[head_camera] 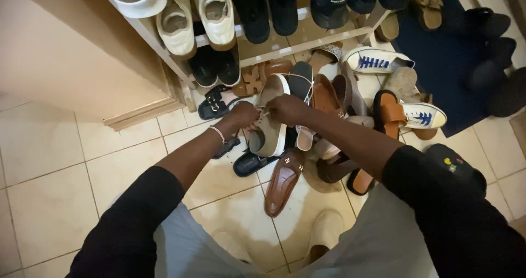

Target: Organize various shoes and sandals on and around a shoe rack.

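Note:
Both of my hands meet over a grey sneaker with a thick white sole [272, 125] lying on its side in a pile of shoes on the tiled floor. My left hand [243, 115], with a thin bracelet at the wrist, and my right hand [286, 109] pinch the sneaker's white laces between them. A brown loafer [283, 182] lies just below the sneaker, pointing toward me.
A white shoe rack [323, 37] stands behind the pile, holding cream sneakers [197, 20] and dark shoes. White sneakers with blue laces [378, 60], tan sandals [390, 113] and black sandals [216, 104] are scattered around. A dark blue mat [444, 53] lies at the right.

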